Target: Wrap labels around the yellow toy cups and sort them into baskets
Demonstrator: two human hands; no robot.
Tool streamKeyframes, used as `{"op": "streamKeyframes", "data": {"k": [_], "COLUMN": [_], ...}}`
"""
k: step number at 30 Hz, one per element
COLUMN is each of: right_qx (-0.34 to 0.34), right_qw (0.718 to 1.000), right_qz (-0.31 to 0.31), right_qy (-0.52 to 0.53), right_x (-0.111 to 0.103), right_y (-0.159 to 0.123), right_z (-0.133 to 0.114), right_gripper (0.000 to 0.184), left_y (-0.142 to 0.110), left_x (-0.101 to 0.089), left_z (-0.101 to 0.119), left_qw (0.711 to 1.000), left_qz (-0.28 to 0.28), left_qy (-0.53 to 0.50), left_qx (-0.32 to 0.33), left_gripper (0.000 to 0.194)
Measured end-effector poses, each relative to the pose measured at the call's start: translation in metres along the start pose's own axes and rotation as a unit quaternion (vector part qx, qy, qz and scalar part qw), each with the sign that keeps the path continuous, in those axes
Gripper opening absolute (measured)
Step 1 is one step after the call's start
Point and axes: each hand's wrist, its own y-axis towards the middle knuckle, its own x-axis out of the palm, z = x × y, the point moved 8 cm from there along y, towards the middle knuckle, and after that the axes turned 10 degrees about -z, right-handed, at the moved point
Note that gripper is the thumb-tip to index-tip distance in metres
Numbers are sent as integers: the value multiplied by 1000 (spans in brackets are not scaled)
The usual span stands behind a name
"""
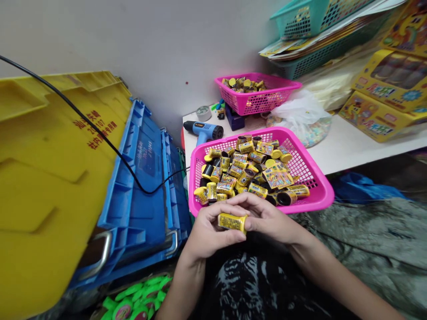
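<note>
My left hand [210, 233] and my right hand [267, 218] hold a small yellow printed cylinder [232, 222] between them, just above the front rim of a pink plastic mesh basket [320, 195]. Its right end is pinched by the fingers of my right hand, and my left fingers curl around its other end. The basket holds a heap of similar yellow cylinders [247, 166], some with dark open ends and some with printed wrappers. Both hands sit close to the pile without touching it.
A blue crate [143, 178] with a yellow lid [56, 155] and a black cable [100, 129] stands to the left. Behind the basket, a white shelf holds a blue heat gun [203, 131], a tape roll [203, 113], a second pink basket [256, 106], a plastic bag [303, 120] and yellow cartons [390, 84].
</note>
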Motion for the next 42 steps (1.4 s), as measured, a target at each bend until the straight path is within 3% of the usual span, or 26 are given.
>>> {"op": "streamKeyframes", "data": {"k": [9, 12, 14, 16, 18, 21, 25, 28, 31, 33, 37, 39, 42], "right_qx": [4, 4, -12, -2, 54, 125, 144, 172, 195, 198, 184, 195, 256], "right_qw": [998, 986, 940, 855, 782, 720, 646, 590, 545, 521, 515, 545, 616], "right_qz": [38, 49, 104, 175, 196, 137, -10, -96, -120, -127, -99, -57, -26], "right_qy": [-40, -157, -323, -488, -590, -669, -749, -783, -807, -820, -832, -813, -744], "right_x": [0, -2, -17, -39, -63, -90, -94, -95, -98, -98, -106, -118, -136], "right_y": [2, -5, -19, -39, -52, -47, -14, 1, 4, 2, -4, -12, -27], "right_z": [4, -14, -44, -78, -99, -101, -66, -45, -44, -50, -67, -78, -79], "right_gripper": [34, 37, 32, 21, 20, 19, 20, 19, 28, 26, 18, 20, 20], "left_y": [-3, -4, 0, 13, 36, 82, 116, 105, 77, 63, 62, 72, 85], "left_x": [3, 2, -6, -17, -26, -33, -32, -4, 24, 31, 29, 28, 30], "left_z": [-10, -10, 1, 18, 37, 55, 53, 38, 10, -6, -15, -18, -24], "left_qw": [1000, 999, 998, 994, 986, 950, 833, 798, 759, 740, 740, 743, 744], "left_qz": [16, 31, 64, 99, 112, 89, 68, -15, -98, -115, -81, -73, -73], "left_qy": [-6, -32, -8, 40, 106, 292, 549, 601, 642, 662, 668, 666, 664], "left_qx": [-19, -18, 0, 30, 65, 62, -8, 32, 34, 8, 1, -5, -18], "left_gripper": [27, 20, 17, 13, 14, 31, 47, 37, 34, 36, 33, 31, 32]}}
